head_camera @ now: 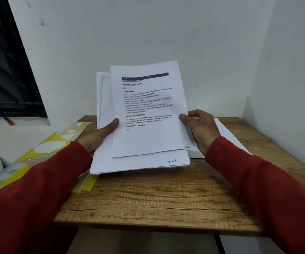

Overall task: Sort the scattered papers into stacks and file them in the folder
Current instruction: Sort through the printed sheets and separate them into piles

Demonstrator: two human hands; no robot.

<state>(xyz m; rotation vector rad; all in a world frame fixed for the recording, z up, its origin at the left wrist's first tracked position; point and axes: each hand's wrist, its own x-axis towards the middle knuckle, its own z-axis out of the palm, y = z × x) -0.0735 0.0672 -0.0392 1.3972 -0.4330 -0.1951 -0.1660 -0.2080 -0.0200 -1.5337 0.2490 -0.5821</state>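
Both hands grip the paper stack (140,125): left hand (96,134) thumb on top, right hand (201,131) pinching its edge, fingers hidden behind. Print blurred.

This looks like a small work corner in a room, like a home office; a little wooden bench (148,198) sits tight in a corner between plain white walls (148,33); printed papers (144,114) and a yellow folder (43,151) are here; a dark window (3,66) is on the left.
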